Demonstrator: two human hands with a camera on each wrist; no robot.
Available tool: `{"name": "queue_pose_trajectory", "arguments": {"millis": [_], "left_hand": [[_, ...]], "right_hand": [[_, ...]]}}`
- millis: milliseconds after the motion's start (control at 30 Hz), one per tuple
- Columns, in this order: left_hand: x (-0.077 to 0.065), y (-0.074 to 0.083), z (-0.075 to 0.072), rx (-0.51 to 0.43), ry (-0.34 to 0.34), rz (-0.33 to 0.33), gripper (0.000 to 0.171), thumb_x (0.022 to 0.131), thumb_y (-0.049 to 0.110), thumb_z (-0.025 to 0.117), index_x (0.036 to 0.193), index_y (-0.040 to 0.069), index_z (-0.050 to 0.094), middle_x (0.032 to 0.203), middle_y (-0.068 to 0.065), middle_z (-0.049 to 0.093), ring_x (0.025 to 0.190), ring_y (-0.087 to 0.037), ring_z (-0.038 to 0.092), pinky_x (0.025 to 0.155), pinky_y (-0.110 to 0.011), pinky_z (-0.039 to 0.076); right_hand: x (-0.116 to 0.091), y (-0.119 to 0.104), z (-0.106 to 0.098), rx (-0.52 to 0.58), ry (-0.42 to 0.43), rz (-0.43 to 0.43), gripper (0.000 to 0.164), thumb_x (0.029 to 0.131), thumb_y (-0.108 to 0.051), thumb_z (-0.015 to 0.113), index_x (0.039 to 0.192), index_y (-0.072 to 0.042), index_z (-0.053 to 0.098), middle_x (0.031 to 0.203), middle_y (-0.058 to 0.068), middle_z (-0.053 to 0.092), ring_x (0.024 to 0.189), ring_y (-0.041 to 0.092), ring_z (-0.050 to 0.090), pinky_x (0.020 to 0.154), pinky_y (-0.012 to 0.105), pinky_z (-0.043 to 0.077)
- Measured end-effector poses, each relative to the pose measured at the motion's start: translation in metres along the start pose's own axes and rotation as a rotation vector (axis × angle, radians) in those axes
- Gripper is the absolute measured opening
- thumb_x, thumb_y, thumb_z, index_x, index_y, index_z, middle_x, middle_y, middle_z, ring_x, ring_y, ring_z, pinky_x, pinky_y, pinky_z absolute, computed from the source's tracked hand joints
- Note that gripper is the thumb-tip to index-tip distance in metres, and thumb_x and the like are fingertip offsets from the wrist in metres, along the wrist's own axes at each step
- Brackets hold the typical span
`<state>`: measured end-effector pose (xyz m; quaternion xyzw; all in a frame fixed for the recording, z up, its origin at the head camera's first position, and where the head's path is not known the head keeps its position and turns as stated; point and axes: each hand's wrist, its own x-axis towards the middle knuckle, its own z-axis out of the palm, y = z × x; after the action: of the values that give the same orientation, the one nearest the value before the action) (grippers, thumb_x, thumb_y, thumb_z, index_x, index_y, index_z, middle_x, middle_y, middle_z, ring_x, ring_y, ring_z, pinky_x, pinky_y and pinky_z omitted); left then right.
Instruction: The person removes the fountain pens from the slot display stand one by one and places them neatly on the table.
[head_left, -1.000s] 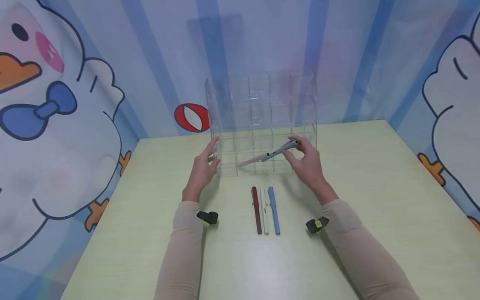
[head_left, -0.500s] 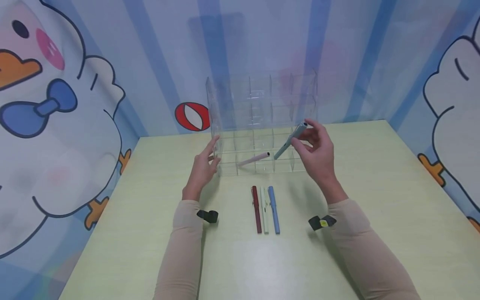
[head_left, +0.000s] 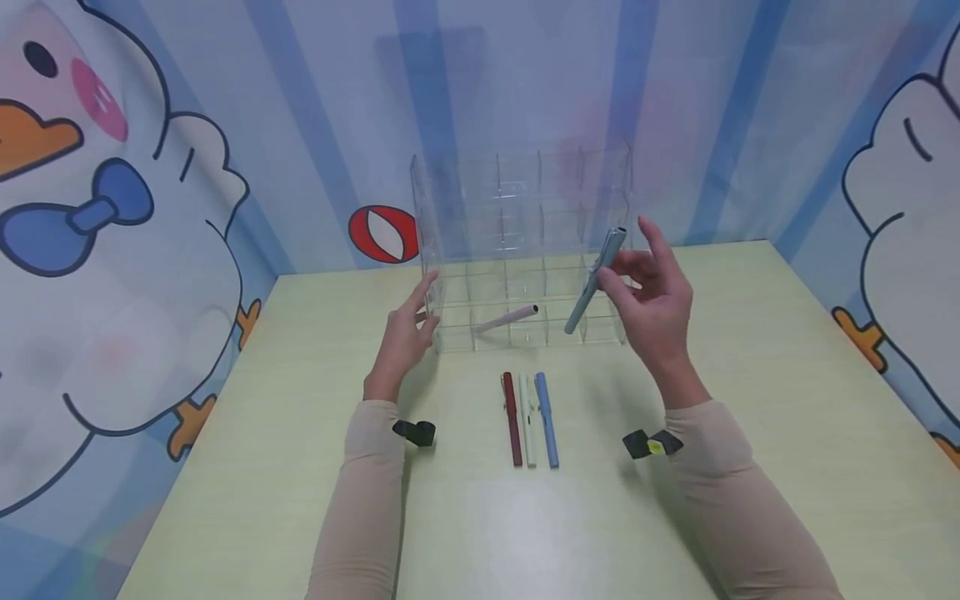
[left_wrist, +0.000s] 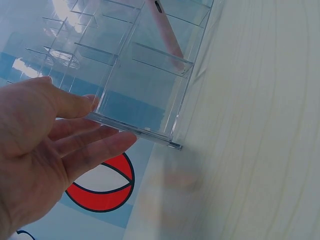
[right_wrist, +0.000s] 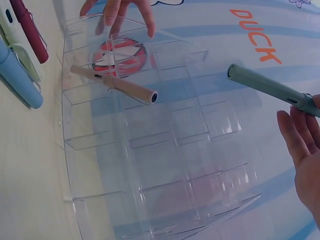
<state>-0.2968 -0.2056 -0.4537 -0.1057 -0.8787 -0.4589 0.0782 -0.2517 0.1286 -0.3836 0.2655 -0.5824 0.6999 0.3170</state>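
Observation:
A clear plastic compartment rack [head_left: 523, 273] stands upright at the back of the table. My left hand [head_left: 405, 337] holds its left side wall, thumb [left_wrist: 75, 106] and fingers on either side of the edge in the left wrist view. A pale pink pen [head_left: 507, 319] leans out of a bottom-row compartment. My right hand [head_left: 660, 312] pinches a grey-green pen [head_left: 595, 281] in front of the rack's right side. The pen is tilted, its lower end pointing down and left. In the right wrist view, the grey-green pen [right_wrist: 270, 87] is apart from the rack.
A dark red pen [head_left: 513, 419], a whitish-green pen [head_left: 528, 421] and a blue pen [head_left: 547, 419] lie side by side in front of the rack. A cartoon-printed backdrop [head_left: 315, 125] rises behind the pale table [head_left: 262, 467].
My right hand has drawn the grey-green pen right and up, away from the pink pen, and the pen now stands steeper. My left hand stays at the rack.

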Motion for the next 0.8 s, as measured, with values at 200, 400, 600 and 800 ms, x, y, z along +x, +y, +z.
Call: {"name": "queue_pose_trajectory", "arguments": {"millis": [200,400,600,800], "left_hand": [[0.000,0.000,0.001,0.004,-0.001,0.009,0.076,0.098,-0.001,0.059,0.159,0.032,0.028,0.155,-0.019,0.039,0.125,-0.040,0.056,0.081,-0.045,0.059],[0.001,0.001,0.000,0.002,-0.004,0.008,0.076,0.098,-0.002,0.059,0.159,0.031,0.027,0.155,-0.018,0.039,0.125,-0.041,0.056,0.082,-0.045,0.059],[0.002,0.002,-0.001,-0.001,-0.007,0.016,0.076,0.098,-0.002,0.059,0.159,0.030,0.027,0.155,-0.019,0.039,0.125,-0.041,0.056,0.080,-0.045,0.060],[0.000,0.001,-0.001,-0.004,-0.012,0.002,0.076,0.099,-0.001,0.059,0.159,0.032,0.026,0.156,-0.016,0.038,0.126,-0.040,0.056,0.081,-0.045,0.059]], "right_hand": [[0.002,-0.005,-0.001,0.065,-0.015,-0.029,0.052,0.086,0.017,0.062,0.136,0.004,0.056,0.096,0.010,0.067,0.087,0.020,0.067,0.068,0.032,0.061],[0.004,-0.008,-0.006,-0.005,-0.080,0.027,0.052,0.089,0.015,0.061,0.138,0.003,0.055,0.097,0.008,0.066,0.088,0.018,0.067,0.065,0.031,0.061],[0.007,-0.018,-0.011,-0.160,-0.176,0.178,0.052,0.094,0.008,0.060,0.144,-0.003,0.051,0.099,0.009,0.063,0.090,0.017,0.067,0.065,0.031,0.060],[0.008,-0.022,-0.013,-0.234,-0.295,0.266,0.053,0.098,0.004,0.055,0.149,-0.007,0.044,0.105,0.018,0.058,0.090,0.018,0.062,0.065,0.034,0.061]]}}
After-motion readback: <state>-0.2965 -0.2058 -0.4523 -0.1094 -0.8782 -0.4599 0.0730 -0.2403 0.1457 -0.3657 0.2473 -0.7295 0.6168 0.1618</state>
